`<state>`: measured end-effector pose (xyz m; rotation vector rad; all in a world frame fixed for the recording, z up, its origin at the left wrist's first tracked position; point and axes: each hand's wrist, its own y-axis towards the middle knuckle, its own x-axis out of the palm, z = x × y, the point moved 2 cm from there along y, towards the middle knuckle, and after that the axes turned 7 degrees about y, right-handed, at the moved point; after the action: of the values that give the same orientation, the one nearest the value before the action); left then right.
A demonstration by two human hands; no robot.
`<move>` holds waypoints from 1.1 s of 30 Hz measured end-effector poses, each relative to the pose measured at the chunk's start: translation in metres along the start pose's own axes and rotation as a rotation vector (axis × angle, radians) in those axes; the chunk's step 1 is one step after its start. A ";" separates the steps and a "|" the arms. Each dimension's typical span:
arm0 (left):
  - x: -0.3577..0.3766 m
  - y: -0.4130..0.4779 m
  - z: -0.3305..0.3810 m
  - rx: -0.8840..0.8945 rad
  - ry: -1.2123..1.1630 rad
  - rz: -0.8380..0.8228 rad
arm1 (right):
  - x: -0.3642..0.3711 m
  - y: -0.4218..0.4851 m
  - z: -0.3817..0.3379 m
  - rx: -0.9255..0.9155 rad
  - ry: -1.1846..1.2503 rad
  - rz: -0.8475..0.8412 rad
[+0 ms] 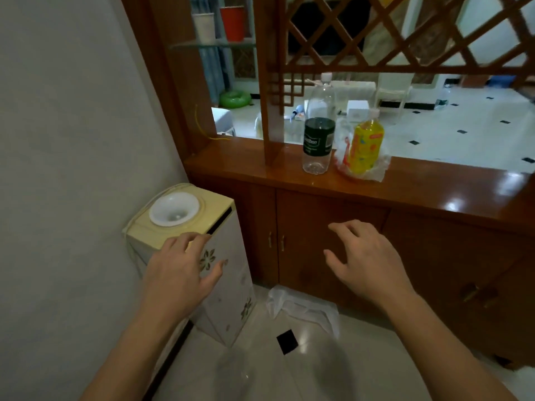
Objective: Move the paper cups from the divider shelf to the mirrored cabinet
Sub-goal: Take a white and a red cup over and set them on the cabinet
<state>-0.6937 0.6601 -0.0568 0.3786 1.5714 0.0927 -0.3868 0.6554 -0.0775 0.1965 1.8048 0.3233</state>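
Two paper cups stand side by side in the upper left of the frame: a white paper cup (204, 28) and, just right of it, a red paper cup (233, 23). Both rest upright on a glass shelf (185, 45) set in the open bay of the wooden divider (262, 82). They are blurred, so whether each is one cup or a stack cannot be told. To the right of the bay, a diagonal lattice panel (405, 33) fills the top of the frame.

Below, on the divider's glossy counter (434, 183), a clear bottle with a dark label (318, 137) stands just beside a yellow bottle (366, 143), which sits on a crumpled wrapper (379, 169).

In the lower half, the left hand (182, 264) hovers over the front edge of a water dispenser (185, 215), fingers spread and relaxed, holding nothing. The right hand (367, 261) hangs before the cabinet doors (318, 241), fingers likewise spread and empty. Both hands are well apart from the cups. A white plastic bag (304, 308) lies on the tiled floor at the cabinet's foot.
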 end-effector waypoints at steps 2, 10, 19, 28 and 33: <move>0.009 0.020 -0.006 -0.027 0.008 -0.005 | 0.010 0.028 0.001 -0.023 0.008 -0.014; 0.055 0.128 -0.051 -0.085 -0.020 0.049 | 0.047 0.164 -0.009 -0.102 -0.021 -0.001; 0.046 0.299 -0.124 -0.071 -0.063 0.173 | 0.042 0.334 -0.057 -0.095 -0.038 0.173; -0.012 0.413 -0.163 -0.080 -0.172 0.429 | -0.017 0.447 -0.100 -0.213 0.015 0.368; -0.043 0.473 -0.170 -0.075 -0.323 0.557 | -0.041 0.489 -0.132 -0.310 0.156 0.494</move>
<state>-0.7757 1.1211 0.1296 0.7271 1.1074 0.4942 -0.5213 1.0906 0.1470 0.4064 1.8148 0.9830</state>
